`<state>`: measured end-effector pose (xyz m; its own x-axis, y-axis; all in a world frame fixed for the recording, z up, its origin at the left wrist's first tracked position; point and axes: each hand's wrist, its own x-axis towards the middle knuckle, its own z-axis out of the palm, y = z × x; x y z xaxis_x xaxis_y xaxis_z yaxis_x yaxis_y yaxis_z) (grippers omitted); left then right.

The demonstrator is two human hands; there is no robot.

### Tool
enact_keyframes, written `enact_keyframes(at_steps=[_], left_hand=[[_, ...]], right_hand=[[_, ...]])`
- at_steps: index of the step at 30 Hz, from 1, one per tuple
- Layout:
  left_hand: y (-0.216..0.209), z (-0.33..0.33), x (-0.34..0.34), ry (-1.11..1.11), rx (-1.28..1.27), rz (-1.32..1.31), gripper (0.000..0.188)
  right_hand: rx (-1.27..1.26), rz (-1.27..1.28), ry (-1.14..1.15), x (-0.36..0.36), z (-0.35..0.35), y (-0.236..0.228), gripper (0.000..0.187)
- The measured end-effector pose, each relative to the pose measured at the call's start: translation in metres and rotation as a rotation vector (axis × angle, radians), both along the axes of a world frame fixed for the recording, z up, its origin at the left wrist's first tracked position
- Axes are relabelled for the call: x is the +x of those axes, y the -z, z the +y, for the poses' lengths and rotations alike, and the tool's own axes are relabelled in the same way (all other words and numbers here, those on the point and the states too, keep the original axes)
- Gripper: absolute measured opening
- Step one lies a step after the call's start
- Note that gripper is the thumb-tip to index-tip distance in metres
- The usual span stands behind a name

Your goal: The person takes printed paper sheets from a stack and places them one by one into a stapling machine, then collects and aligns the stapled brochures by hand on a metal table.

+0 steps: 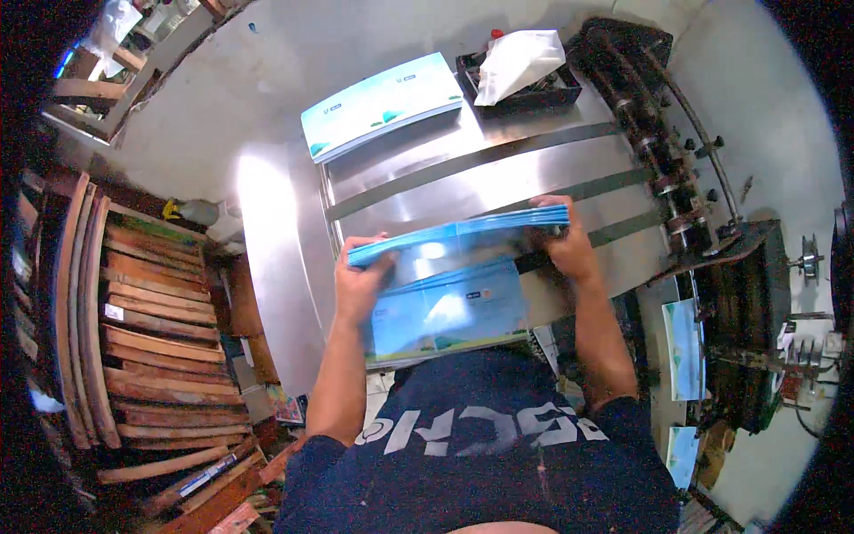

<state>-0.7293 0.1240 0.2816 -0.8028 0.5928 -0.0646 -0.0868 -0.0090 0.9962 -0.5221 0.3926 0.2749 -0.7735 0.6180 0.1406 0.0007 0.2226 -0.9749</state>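
Note:
A wide stack of blue printed sheets point(458, 231) is held edge-on between my two hands, bowing a little along its length. At its left end my left hand point(360, 276) is closed around the edge, thumb toward me. My right hand point(565, 245) grips the opposite end the same way, its fingers partly behind the stack. Nearer my body, a second pile of blue sheets with a green strip point(449, 311) lies below the held stack, against my dark shirt. Farther back, a neat pile of pale blue and white sheets point(382, 105) rests on the metal table.
The shiny metal table point(285, 240) carries dark belts point(480, 169) running toward a roller machine point(663, 165) at the right. A black box with a white cloth point(520, 67) sits at the back. Wooden pallets point(165, 347) stand at the left. More printed sheets point(683, 351) show at the lower right.

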Motion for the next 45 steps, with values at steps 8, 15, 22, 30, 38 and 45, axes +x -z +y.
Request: enact_keyframes(at_steps=[8,15,22,30,38,45], left_hand=[[0.001,-0.002,-0.004,-0.019,-0.102,0.030,0.023],[0.004,-0.003,-0.007,-0.012,-0.112,0.047,0.020],[0.008,-0.005,-0.014,0.037,-0.088,0.066,0.020],[-0.035,-0.005,-0.006,-0.054,-0.138,0.053,0.021],[-0.050,-0.085,0.029,-0.044,-0.272,-0.156,0.038],[-0.009,-0.112,0.050,-0.158,-0.431,-0.212,0.042]], right_hand=[[0.013,-0.019,0.005,-0.001,-0.004,0.042,0.040],[-0.126,0.061,-0.054,-0.004,-0.010,0.026,0.044],[-0.046,0.011,-0.032,-0.004,-0.009,0.029,0.038],[-0.052,-0.211,0.168,0.004,-0.010,0.027,0.036],[-0.170,-0.350,-0.003,0.048,-0.085,-0.029,0.058],[0.159,-0.525,0.068,0.042,-0.112,0.018,0.056]])
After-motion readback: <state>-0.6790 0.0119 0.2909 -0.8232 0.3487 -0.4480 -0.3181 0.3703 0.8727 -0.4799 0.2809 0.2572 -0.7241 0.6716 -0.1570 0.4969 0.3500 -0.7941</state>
